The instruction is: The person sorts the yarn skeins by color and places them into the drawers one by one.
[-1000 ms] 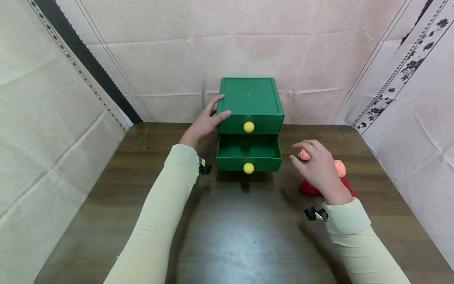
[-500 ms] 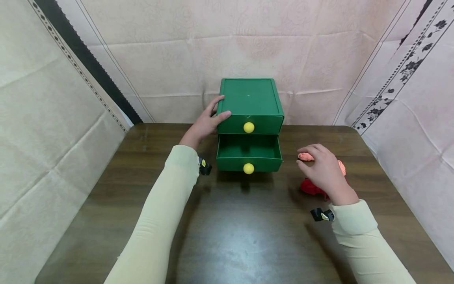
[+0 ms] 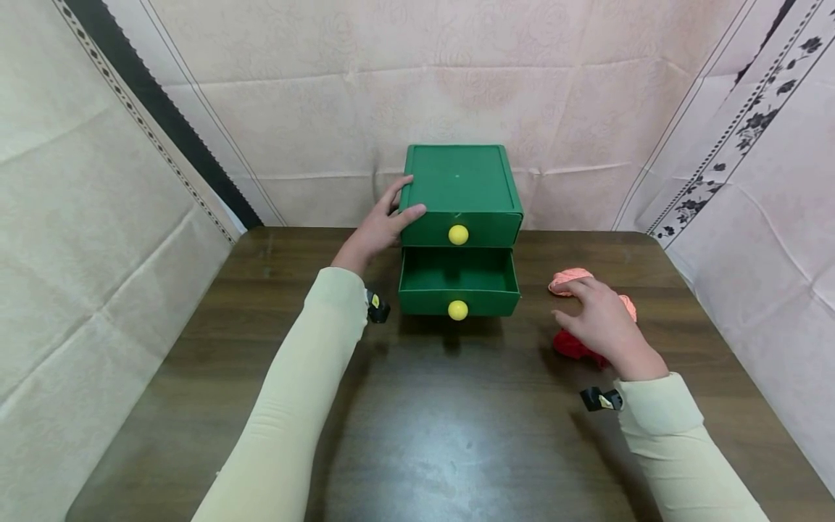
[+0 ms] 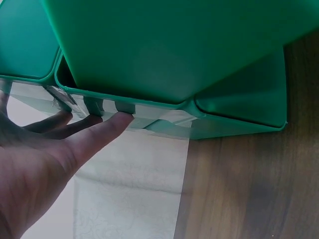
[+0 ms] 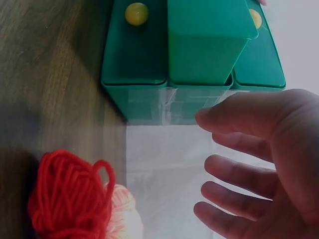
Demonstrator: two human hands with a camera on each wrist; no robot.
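Fingers (image 5: 239, 174) of the right hand (image 3: 605, 322) are hanging apart above the yarn, grasping nothing. We are noting red yarn (image 3: 575, 345) at its 8 o'clock, pink yarn (image 3: 566, 279) at 11 o'clock, both lying at 4 o'clock from the green drawers (image 3: 459, 177). We are judging both light, soft, unbreakable; we are favouring a whole-ball pinch, avoiding the loose loop (image 5: 111, 180). Left hand (image 3: 378, 225): straight-fingered, touching the drawers at 9 o'clock.
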